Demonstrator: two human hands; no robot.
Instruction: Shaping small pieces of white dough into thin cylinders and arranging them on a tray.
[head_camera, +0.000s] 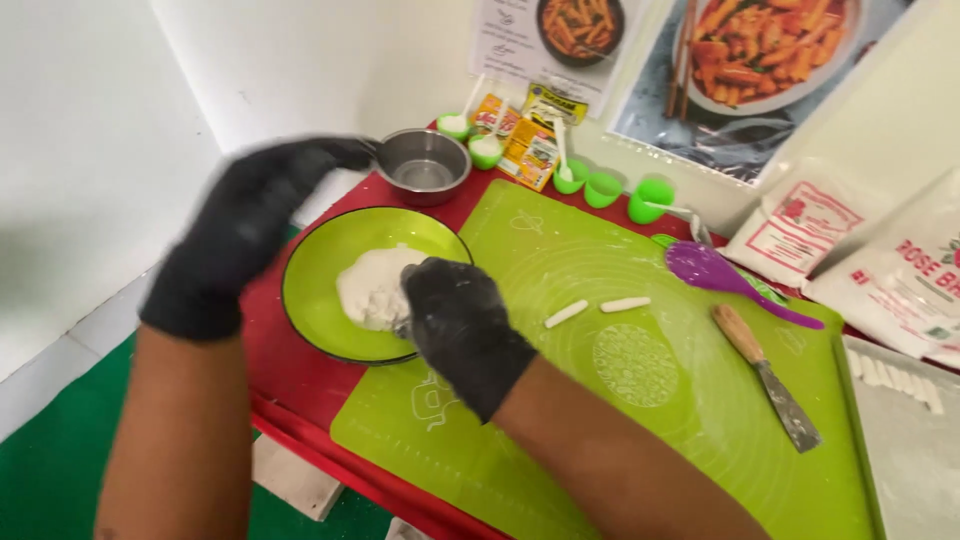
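Fingers (420, 300) of right hand (460, 325) pinch dough (368, 288).

Dough lump (368, 288) in bowl (320, 300), left of mat (600, 400). Two dough sticks (597, 309) on mat. Scraper (768, 376) right of sticks. Pot (424, 165) behind bowl.

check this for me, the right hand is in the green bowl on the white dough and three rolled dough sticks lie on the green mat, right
Not quite: the head view shows two rolled dough sticks on the green mat, not three. The rest stands: the right hand, in a black glove, is in the green bowl on the white dough.
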